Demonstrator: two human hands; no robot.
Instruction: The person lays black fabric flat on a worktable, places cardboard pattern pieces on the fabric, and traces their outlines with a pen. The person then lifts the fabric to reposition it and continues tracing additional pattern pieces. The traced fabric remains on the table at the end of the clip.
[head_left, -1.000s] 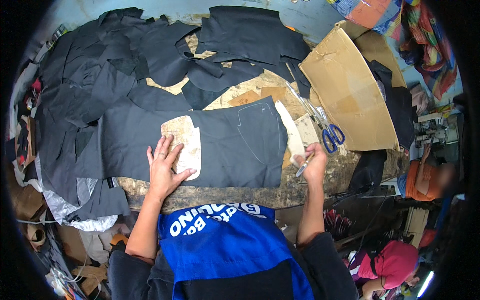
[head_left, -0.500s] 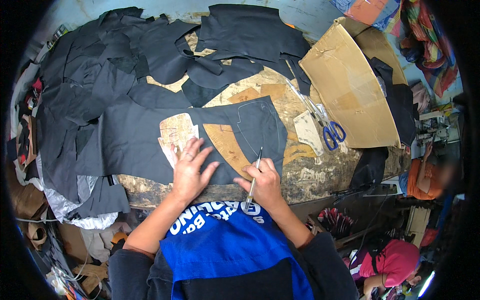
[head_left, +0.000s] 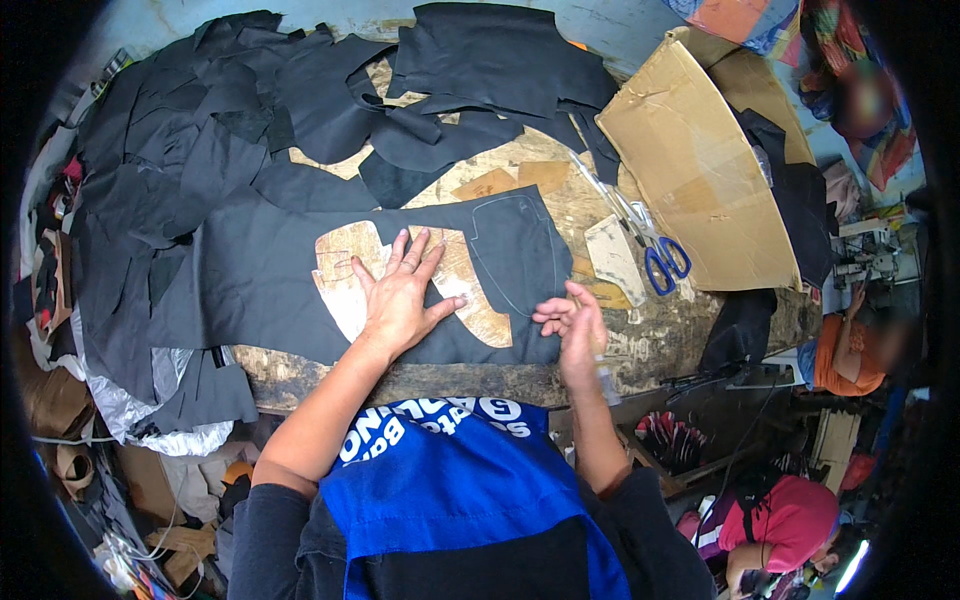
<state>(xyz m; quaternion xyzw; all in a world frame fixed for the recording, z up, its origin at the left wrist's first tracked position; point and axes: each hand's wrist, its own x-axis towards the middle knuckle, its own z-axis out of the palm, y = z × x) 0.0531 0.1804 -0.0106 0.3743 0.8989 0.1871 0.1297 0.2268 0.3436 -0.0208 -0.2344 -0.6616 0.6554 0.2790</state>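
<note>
Two pale templates lie side by side on one broad sheet of black leather (head_left: 270, 270): the left template (head_left: 345, 295) and the right template (head_left: 470, 280), with a strip of leather showing between them. The left hand (head_left: 405, 295) has a wide-open grip, pressed palm down with its fingers fanned; it bridges both, its little finger by the left template and its thumb on the right template. The right hand (head_left: 577, 325) is at the leather's near right edge, its fingers loosely bent. One slim, pale thing (head_left: 603, 375) shows beside its wrist, but I cannot tell whether that grip holds it.

One traced outline (head_left: 515, 250) marks the leather, right of the templates. Beyond the sheet, two brown pieces (head_left: 490, 184) lie on the wooden worktop (head_left: 290, 380). Farther right are one cream piece (head_left: 610, 258) and one pair of scissors (head_left: 649, 272) with two blue loops, near one open box (head_left: 705, 180). Many overlapping black scraps (head_left: 170, 140) cover the far and left parts, too tangled to count. Two other people (head_left: 785, 530) show at the right.
</note>
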